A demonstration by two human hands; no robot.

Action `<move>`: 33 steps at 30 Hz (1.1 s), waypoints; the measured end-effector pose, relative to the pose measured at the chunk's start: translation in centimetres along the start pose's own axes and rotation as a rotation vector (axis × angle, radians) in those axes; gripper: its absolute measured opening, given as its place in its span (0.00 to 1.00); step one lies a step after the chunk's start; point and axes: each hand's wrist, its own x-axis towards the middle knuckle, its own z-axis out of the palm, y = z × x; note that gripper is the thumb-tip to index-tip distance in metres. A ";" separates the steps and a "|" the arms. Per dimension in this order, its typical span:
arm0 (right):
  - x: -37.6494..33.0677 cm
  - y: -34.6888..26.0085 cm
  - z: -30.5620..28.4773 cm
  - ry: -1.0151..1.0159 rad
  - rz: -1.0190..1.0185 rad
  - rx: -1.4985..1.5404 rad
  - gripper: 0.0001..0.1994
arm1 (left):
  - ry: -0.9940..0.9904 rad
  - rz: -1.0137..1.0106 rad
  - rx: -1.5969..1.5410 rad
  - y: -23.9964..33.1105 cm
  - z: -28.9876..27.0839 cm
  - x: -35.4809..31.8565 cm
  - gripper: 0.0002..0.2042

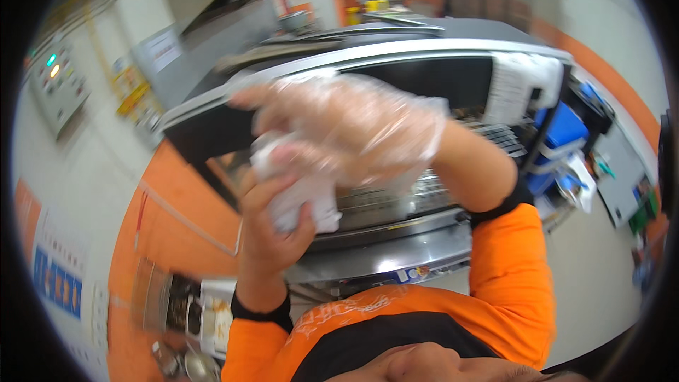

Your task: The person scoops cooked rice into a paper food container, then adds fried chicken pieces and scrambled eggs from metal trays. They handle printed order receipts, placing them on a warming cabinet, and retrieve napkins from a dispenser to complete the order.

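My left hand (pixel 272 219) is bare. Its thumb and fingers are closed round a white, crumpled, paper-like thing (pixel 315 201); motion blur hides what kind it is. Just above it, my right hand (pixel 332 117) wears a loose clear plastic glove that reaches the wrist. The fingers of that hand point left and stand apart, the index stretched out. Its thumb is over or against the top of the white thing; whether it presses there I cannot tell. Both hands are raised in front of a long metal-framed unit (pixel 382 237) with dark panels and wire racks inside.
White paper sheets (pixel 516 88) hang on the unit's upper right. Beside it stand a blue box (pixel 559 138) and a grey worktop (pixel 622 177). A control box with lit lamps (pixel 60 88) is on the left wall. Lower left are a white tray (pixel 216 318) and a metal bowl (pixel 201 366).
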 end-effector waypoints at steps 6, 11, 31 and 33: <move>5.2 0.7 -1.7 -0.064 0.100 -0.126 0.24 | 0.145 -0.210 -0.313 -3.3 0.7 1.0 0.38; 9.8 4.1 -0.5 0.004 0.090 -0.401 0.19 | 0.255 -0.410 -0.389 -5.5 0.9 -0.5 0.40; 10.6 3.9 2.1 -0.130 0.119 -0.772 0.10 | 0.259 -0.465 -0.199 -7.6 1.3 -3.1 0.33; 10.7 4.3 1.7 -0.179 0.067 -0.794 0.12 | 0.261 -0.470 -0.231 -7.7 1.3 -3.2 0.33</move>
